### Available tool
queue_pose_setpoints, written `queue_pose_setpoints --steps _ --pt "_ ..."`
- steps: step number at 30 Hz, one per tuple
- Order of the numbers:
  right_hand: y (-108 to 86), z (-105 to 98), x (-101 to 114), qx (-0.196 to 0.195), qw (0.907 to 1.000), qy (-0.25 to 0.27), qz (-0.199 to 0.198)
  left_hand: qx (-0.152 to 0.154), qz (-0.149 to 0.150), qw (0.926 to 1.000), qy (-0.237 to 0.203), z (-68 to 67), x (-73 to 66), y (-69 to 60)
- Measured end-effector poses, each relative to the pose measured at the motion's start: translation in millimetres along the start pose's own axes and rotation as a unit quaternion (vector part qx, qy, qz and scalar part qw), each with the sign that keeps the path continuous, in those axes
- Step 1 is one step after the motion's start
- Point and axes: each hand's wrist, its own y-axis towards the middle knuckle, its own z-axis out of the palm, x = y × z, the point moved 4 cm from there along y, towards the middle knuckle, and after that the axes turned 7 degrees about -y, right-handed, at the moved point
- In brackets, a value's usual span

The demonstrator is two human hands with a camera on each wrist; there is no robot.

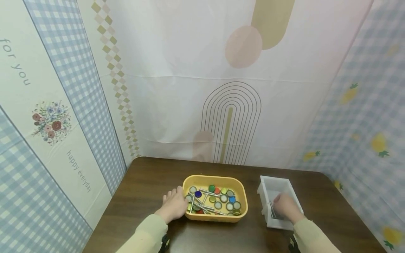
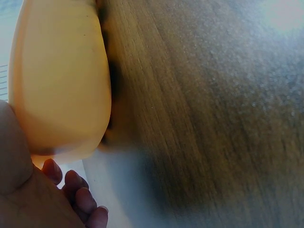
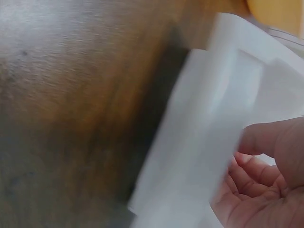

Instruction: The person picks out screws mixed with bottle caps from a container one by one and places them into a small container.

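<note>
A yellow plastic basket on the table holds bottle caps of several colours mixed with thin silver rods. My left hand rests against its left end; in the left wrist view the loosely bent fingers lie beside the basket's wall. To the right stands a white plastic bin. My right hand reaches down into it, close to some silver rods along its left wall. In the right wrist view its fingers are curled, and the bin wall hides the fingertips.
The brown wooden table carries both containers, with a gap between them. Behind it hangs a pale patterned cloth. Checked cloths hang on the left and the right.
</note>
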Motion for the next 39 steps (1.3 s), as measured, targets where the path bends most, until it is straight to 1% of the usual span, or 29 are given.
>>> queue_pose_setpoints --steps 5,7,10,13,15,16,19,21,22,25,28,30,32,34,36,39 --pt "0.5 -23 12 -0.003 0.9995 0.03 0.01 -0.001 0.0 1.0 -0.001 -2.1 -1.5 -0.6" --pt "1.5 -30 19 -0.006 0.9988 0.049 0.006 -0.001 0.0 1.0 -0.002 -2.3 -1.9 -0.9" --pt "4.3 -37 34 -0.015 0.9966 0.081 0.002 0.0 0.001 1.0 -0.005 -2.6 -2.6 -1.4" --pt "8.1 -38 57 -0.021 0.9907 0.134 -0.005 -0.001 -0.001 1.0 -0.003 -2.8 -2.0 -2.2" --pt "9.8 -36 74 -0.014 0.9841 0.177 -0.002 -0.001 -0.002 1.0 -0.003 -3.0 -2.1 -2.7" --pt "10.4 -34 84 -0.005 0.9784 0.206 -0.004 -0.002 -0.001 1.0 -0.003 -3.0 -2.0 -2.7" --pt "13.4 -22 112 0.026 0.9588 0.283 -0.001 -0.005 0.001 1.0 -0.004 -2.5 -1.9 -2.3" --pt "16.0 -11 129 0.046 0.9451 0.323 0.003 -0.006 0.003 1.0 -0.003 -1.6 -1.8 -2.0" --pt "17.5 -4 138 0.055 0.9394 0.338 0.001 -0.006 0.004 1.0 -0.003 -0.9 -1.7 -1.9" --pt "19.8 17 162 0.082 0.933 0.35 -0.01 -0.008 0.004 1.0 -0.001 0.7 -1.0 -2.8" --pt "18.1 36 184 0.11 0.9346 0.337 -0.032 -0.014 0.008 0.9999 0.0 1.2 -0.1 -3.9" --pt "15.9 45 196 0.123 0.935 0.33 -0.042 -0.015 0.01 0.9998 -0.003 1.0 0.0 -4.0" --pt "14.5 51 205 0.125 0.9406 0.312 -0.046 -0.015 0.011 0.9998 -0.002 0.5 -0.6 -4.4" --pt "14.1 56 211 0.124 0.9427 0.308 -0.038 -0.014 0.012 0.9998 -0.006 -0.5 -1.3 -4.1" --pt "14.7 61 214 0.116 0.9495 0.29 -0.034 -0.011 0.01 0.9999 -0.005 -0.6 -1.3 -3.6" --pt "16.3 67 217 0.11 0.9568 0.268 -0.026 -0.009 0.008 0.9999 -0.007 -0.9 -1.3 -2.8"
